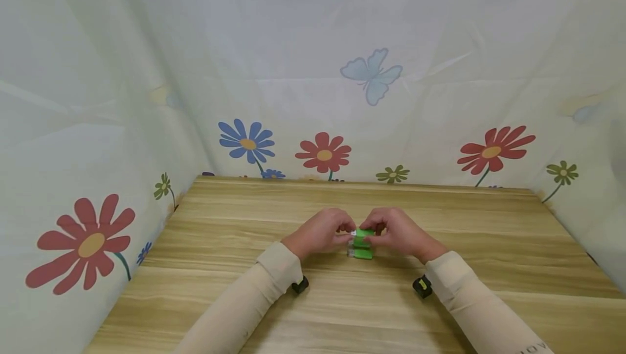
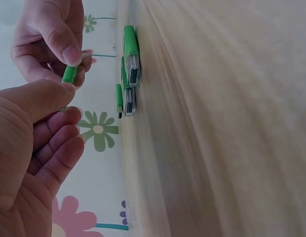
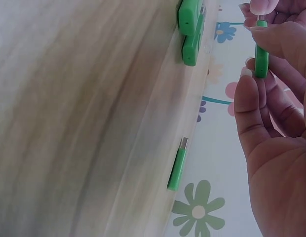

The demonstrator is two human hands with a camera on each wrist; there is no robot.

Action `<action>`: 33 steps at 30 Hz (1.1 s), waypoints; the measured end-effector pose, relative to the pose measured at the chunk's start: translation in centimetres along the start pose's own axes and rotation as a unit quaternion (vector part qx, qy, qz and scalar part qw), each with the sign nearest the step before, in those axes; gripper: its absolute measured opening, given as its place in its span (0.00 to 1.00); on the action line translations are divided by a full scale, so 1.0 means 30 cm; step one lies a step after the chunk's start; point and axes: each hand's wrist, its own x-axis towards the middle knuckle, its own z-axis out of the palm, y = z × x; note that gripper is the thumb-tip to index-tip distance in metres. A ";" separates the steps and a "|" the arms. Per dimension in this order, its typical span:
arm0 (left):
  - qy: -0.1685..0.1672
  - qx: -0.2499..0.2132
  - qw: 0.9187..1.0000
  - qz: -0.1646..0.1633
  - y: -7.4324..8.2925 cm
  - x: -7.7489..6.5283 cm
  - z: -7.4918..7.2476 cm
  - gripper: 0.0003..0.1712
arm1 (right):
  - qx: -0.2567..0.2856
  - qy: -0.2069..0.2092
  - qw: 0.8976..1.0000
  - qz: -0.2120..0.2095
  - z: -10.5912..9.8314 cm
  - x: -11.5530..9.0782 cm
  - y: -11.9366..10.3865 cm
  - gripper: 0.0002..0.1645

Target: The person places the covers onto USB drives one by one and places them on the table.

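Note:
Both hands meet over the wooden table around one green USB flash drive (image 1: 364, 235). My right hand (image 1: 398, 234) pinches its green body between thumb and fingers, with the drive's rounded end showing in the right wrist view. My left hand (image 1: 325, 231) pinches the drive's other, clear-looking end, largely covered by the thumb and fingertips. On the table just below lie two more green drives, a nearer one (image 2: 131, 47) and a farther one (image 2: 130, 101), with clear caps over their connectors. Another drive (image 3: 177, 168) lies apart from them, its metal connector bare.
The wood-grain table (image 1: 235, 207) reaches back to a white curtain (image 1: 274, 60) printed with flowers and a butterfly. Black wrist devices sit under the cuffs, one on the left wrist (image 1: 300, 285) and one on the right (image 1: 423, 286).

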 end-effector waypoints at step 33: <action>-0.034 0.014 0.998 -0.045 -0.084 0.079 0.063 0.05 | -0.024 -0.011 1.000 0.016 0.014 0.035 0.085 0.07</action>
